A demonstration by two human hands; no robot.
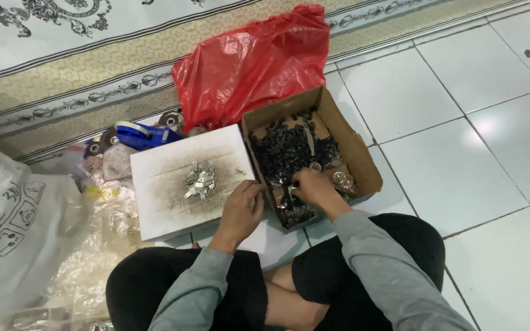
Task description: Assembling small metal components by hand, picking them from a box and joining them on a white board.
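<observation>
I sit cross-legged on a tiled floor. A brown cardboard box [356, 160] in front of me holds many small black parts [289, 150] and a few round metal pieces [341, 179]. My right hand [315, 189] reaches into the box's near end, fingers curled among the parts; what it grips I cannot tell. My left hand [242, 208] rests beside it at the box's near-left corner, fingers bent, touching the edge of a white board [167, 202]. A small pile of shiny metal clips [199, 181] lies on that board.
A red plastic bag [253, 64] lies behind the box. A blue tape dispenser [144, 134] and round discs [171, 119] sit left of it. Clear plastic bags [96, 257] and a white printed sack [13, 233] are at my left. A patterned rug [62, 67] lies beyond.
</observation>
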